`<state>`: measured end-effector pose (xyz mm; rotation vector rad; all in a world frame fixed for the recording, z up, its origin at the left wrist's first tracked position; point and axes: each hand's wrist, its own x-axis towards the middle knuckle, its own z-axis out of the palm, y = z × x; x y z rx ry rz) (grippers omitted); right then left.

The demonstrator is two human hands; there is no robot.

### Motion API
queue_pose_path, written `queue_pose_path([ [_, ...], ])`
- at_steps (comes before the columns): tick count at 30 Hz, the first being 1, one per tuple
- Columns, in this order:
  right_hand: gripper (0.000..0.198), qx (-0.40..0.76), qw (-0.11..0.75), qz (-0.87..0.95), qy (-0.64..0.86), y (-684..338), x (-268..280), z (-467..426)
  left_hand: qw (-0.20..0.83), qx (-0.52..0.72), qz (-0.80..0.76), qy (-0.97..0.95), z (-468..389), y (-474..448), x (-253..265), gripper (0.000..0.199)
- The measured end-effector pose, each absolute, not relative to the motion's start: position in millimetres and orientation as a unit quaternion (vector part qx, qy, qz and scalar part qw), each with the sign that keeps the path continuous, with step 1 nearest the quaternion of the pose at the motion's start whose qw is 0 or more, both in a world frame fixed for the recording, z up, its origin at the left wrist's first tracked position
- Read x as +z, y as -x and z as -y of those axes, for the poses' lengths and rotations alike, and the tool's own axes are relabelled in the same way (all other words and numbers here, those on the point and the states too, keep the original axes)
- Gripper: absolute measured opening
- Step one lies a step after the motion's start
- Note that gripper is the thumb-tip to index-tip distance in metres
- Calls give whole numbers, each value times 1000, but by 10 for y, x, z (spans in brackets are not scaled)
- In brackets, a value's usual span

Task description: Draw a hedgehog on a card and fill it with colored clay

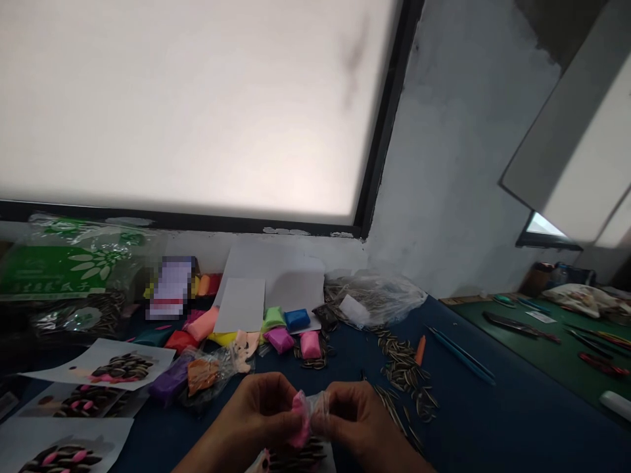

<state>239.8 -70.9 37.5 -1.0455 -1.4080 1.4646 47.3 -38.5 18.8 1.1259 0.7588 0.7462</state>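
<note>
Two bare hands and one lump of pink clay; clock read from the hands, twelve toward the wall.

Left hand: thumb and fingers pinching the pink clay, which sits between the two hands. Right hand: thumb and fingers grasping a clear wrapper, at the clay's three o'clock side, touching it.

Six o'clock: one seed-covered shape, partly hidden; I cannot tell whether it is printed or built.

Twelve o'clock: one pink packet, beside a magenta packet; behind these, one green packet and one blue packet, then white sheets.

One o'clock: one clear bag of seeds.

Two o'clock: loose seeds, with an orange stick at their edge; farther out, blue tweezers.

Nine o'clock: several printed pictures, overlapping.

Between nine and ten: one purple packet.

Ten o'clock: one large green-printed bag, seeds visible inside.
</note>
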Motion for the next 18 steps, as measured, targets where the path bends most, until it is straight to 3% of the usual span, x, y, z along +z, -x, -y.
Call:
queue_pose_path([
  [6, 8, 500, 419, 605, 457, -2403, 351, 719, 698, 339, -330, -537, 335, -477, 106, 39],
  [11, 18, 493, 422, 619, 442, -2414, 348, 707, 701, 383, -336, -499, 296, -524, 3, 44],
  [18, 18, 503, 430, 621, 421, -2400, 306, 688, 692, 322, -383, -520, 278, -517, -15, 56],
])
